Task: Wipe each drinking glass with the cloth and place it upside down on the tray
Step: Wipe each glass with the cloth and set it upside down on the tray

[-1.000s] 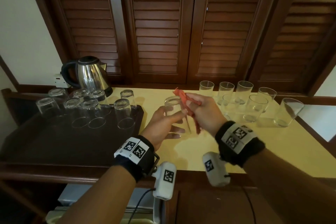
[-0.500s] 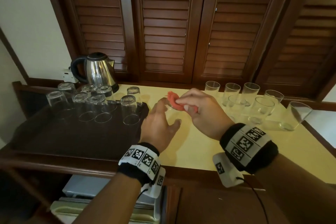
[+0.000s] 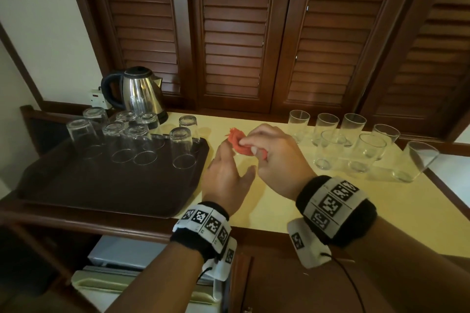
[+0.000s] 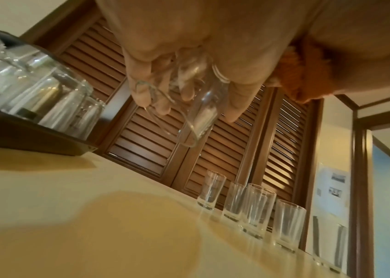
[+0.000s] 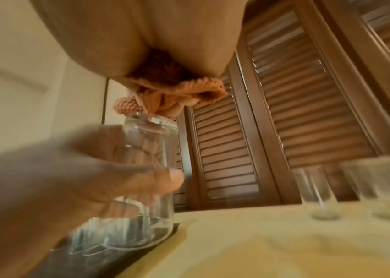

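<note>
Left hand (image 3: 227, 177) grips one drinking glass (image 5: 149, 169), fingers and thumb curled round its wall. The glass is held above the counter (image 3: 279, 201), just off the tray's right edge, base up and mouth down in the right wrist view. From the head camera the glass is almost fully hidden behind the hands.

Right hand (image 3: 276, 157) clenches the orange cloth (image 3: 236, 141), bunched up. The cloth sits on the upturned base of the held glass; the right wrist view shows it touching the top.

Tray (image 3: 106, 185): dark brown, at the left end of the counter. 8 inverted glasses counted on or at it:
- 6 clustered at the tray's back-left (image 3: 122, 134)
- 1 near the tray's back-right corner (image 3: 181, 146)
- 1 more behind that (image 3: 188, 124); cannot tell whether it stands on the tray or on the counter just past the back edge.

Upright glasses (image 3: 356, 145) on the right half of the counter: 7 counted.
- 4 in a row along the back edge
- 2 in front of them
- 1 furthest right, near the counter's right edge.

Totals: 1 in hand, 8 inverted, 7 upright, 1 cloth, 1 tray.

Steel kettle (image 3: 140, 91) with black handle stands at the back-left of the counter, behind the tray. Louvred wooden doors (image 3: 241, 33) run behind the counter.
</note>
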`<action>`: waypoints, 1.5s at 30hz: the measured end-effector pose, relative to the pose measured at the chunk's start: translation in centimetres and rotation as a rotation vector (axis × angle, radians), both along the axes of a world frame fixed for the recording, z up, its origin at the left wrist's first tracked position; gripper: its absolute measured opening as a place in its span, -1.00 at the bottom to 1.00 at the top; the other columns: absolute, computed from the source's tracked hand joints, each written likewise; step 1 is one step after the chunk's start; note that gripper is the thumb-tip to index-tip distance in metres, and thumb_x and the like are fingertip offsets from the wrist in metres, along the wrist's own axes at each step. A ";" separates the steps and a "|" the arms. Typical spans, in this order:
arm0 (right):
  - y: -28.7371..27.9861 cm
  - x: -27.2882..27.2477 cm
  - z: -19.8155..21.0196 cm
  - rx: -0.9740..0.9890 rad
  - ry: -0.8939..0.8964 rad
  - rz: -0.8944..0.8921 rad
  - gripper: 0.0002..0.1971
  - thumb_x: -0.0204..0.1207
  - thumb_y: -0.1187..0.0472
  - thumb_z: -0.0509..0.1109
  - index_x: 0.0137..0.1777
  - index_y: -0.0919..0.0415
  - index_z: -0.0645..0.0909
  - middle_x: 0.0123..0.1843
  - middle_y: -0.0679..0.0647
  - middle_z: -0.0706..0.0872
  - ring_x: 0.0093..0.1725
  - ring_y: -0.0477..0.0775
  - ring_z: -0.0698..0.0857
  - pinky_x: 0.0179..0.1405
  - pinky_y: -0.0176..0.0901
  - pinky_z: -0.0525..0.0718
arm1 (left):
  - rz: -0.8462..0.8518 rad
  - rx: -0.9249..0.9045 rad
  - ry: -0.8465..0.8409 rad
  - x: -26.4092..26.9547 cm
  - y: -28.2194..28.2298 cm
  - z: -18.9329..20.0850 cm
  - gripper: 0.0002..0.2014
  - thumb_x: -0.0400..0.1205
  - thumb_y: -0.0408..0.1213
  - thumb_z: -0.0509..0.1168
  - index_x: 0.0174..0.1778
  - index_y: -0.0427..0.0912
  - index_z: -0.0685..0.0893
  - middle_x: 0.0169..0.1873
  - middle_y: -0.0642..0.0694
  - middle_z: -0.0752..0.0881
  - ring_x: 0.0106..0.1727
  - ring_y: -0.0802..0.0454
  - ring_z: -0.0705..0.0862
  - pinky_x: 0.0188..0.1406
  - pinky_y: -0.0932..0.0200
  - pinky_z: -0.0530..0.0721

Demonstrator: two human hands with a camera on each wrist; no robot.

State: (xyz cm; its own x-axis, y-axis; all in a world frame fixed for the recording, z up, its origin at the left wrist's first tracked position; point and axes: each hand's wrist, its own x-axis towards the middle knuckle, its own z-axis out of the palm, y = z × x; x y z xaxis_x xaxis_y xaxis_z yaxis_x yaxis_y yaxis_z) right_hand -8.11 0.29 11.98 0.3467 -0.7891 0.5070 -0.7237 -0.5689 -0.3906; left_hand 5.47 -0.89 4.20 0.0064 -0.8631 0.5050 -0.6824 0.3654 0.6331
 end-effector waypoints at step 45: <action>-0.1 -2.5 -0.9 -0.135 0.018 -0.059 -0.54 0.40 0.64 0.43 0.16 0.17 0.81 0.04 -0.02 0.70 0.06 0.02 0.61 0.01 -0.11 0.70 | -0.067 0.048 0.069 -3.1 0.3 -0.3 -0.24 0.60 -0.25 0.57 0.66 -0.20 0.34 0.40 -0.12 0.68 0.33 -0.13 0.71 0.21 0.10 0.61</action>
State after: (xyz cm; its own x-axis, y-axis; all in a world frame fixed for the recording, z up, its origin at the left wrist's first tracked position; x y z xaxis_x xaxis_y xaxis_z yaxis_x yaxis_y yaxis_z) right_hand -10.60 0.22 11.04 0.3113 -0.7338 0.6039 -0.7639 -0.5712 -0.3003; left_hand 2.36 -0.64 3.95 -0.0191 -0.8862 0.4630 -0.6117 0.3766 0.6957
